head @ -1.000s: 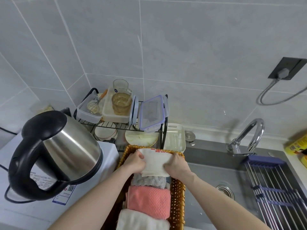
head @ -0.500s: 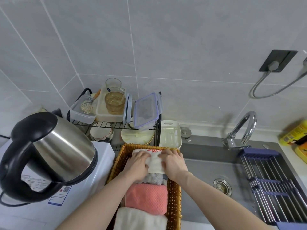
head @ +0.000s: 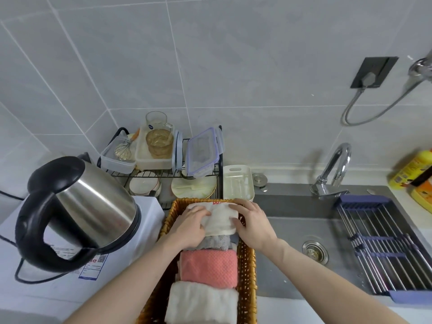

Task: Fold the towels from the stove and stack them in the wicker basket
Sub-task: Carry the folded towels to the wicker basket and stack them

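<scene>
Step in hand: seating folded cream towel (head: 221,219) at far end of wicker basket (head: 245,265), approx 12 o'clock of basket interior, red print strip along its far edge. Both hands are pressing it down into the slot beyond grey towel (head: 216,242). Pink towel (head: 208,268) and white towel (head: 201,305) are sitting nearer, toward 6 o'clock, in a row.

Left hand (head: 190,226) is lying on towel's 9 o'clock side, fingers bent over cloth, gripping/tucking its edge. Right hand (head: 251,224) is working at 3 o'clock side, fingers spread and curling around towel's edge, thumb on towel's near corner, against basket wall. Both forearms are reaching in from 6 o'clock, converging.

Next move, judging: prob. letting go w/ both hands w/o dragging fold open, then lifting out. Stove not in view, so can't tell if more towels are waiting.

Kettle (head: 77,213) is standing at 9 o'clock of basket, sink (head: 292,230) at 3 o'clock.
</scene>
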{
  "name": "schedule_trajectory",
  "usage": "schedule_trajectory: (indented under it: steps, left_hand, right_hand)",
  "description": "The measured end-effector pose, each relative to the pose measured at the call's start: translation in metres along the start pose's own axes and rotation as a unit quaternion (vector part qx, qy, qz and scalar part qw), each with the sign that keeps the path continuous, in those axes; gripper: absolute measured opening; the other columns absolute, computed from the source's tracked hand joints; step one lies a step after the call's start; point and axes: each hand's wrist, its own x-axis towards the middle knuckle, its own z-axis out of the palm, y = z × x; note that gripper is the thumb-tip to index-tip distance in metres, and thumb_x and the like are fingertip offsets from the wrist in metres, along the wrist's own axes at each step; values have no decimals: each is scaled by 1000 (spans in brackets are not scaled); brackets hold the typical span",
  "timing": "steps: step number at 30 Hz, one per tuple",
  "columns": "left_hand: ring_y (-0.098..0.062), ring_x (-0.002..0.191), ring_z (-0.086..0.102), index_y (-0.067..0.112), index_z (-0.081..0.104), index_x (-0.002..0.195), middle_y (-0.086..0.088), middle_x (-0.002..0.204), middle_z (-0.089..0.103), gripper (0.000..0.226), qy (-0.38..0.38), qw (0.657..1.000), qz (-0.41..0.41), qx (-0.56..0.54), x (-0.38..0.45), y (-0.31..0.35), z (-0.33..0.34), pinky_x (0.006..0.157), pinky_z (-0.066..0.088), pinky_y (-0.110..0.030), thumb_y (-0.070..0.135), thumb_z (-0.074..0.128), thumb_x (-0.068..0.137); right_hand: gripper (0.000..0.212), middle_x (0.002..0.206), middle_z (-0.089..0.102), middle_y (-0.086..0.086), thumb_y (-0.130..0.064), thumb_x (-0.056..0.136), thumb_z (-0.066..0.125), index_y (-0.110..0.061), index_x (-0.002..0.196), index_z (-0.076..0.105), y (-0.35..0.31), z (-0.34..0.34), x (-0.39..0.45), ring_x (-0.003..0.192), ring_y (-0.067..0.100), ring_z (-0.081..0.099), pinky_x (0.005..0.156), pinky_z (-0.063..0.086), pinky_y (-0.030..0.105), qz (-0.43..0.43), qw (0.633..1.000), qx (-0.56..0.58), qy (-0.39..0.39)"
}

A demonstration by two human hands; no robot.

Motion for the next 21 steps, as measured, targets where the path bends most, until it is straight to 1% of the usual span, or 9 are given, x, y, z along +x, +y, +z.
schedule_trajectory:
  steps: [2,4,8,9,10,11,13,16,21]
  left_hand:
    - [-12,144,32,28,53,141,12,155,37,53,9,999,8,-32,-17,8,-4,121,25,-29,6,46,94]
    - [-9,145,32,32,54,140,15,154,37,51,26,997,19,-73,-39,18,-6,121,22,-26,7,48,96]
    - [-3,143,31,41,54,136,25,153,35,47,33,991,81,-103,-81,43,-7,122,25,-30,12,51,99]
    - [-1,143,30,43,54,135,28,152,34,47,25,989,101,-104,-91,50,-6,122,26,-32,13,51,99]
    - [2,142,28,45,54,133,32,151,32,47,15,987,123,-105,-100,57,-5,122,26,-33,13,51,99]
    - [5,141,26,46,54,132,34,150,31,46,6,983,147,-108,-109,65,-4,121,26,-31,14,50,99]
    - [11,138,24,46,54,133,37,149,30,44,-10,975,192,-112,-126,84,-1,118,23,-24,16,51,100]
    - [12,133,28,47,54,131,39,147,31,42,-32,963,241,-118,-156,118,12,113,22,-21,20,56,99]
    - [7,136,31,48,53,128,39,146,31,40,-90,929,346,-100,-199,181,43,115,24,-23,23,57,97]
  right_hand:
    - [49,150,47,-10,-19,93,57,-29,142,56,-9,-9,-15,139,19,41,118,31,32,17,999,20,21]
    - [51,150,45,-13,-17,91,57,-30,141,56,-19,-19,-35,140,16,40,115,30,26,42,997,57,40]
    - [46,147,47,-16,-17,92,64,-30,135,61,-34,-47,-94,135,-1,42,109,27,10,102,982,128,93]
    - [44,145,48,-17,-17,92,67,-30,134,62,-35,-53,-115,131,-6,42,110,29,10,118,977,144,108]
    - [44,142,49,-20,-17,91,68,-32,132,63,-36,-58,-138,129,-9,43,111,34,14,136,970,158,124]
    - [44,141,50,-22,-16,91,69,-34,130,63,-37,-62,-162,127,-9,45,111,38,19,156,963,169,141]
    - [44,140,52,-25,-16,91,69,-39,128,62,-41,-69,-212,126,-4,51,105,45,26,201,946,188,174]
    - [45,136,55,-26,-17,92,66,-45,126,61,-51,-74,-284,126,-1,53,102,46,26,267,915,215,214]
    - [43,132,57,-27,-18,94,65,-47,126,59,-71,-92,-389,125,-7,51,104,44,22,333,870,230,282]
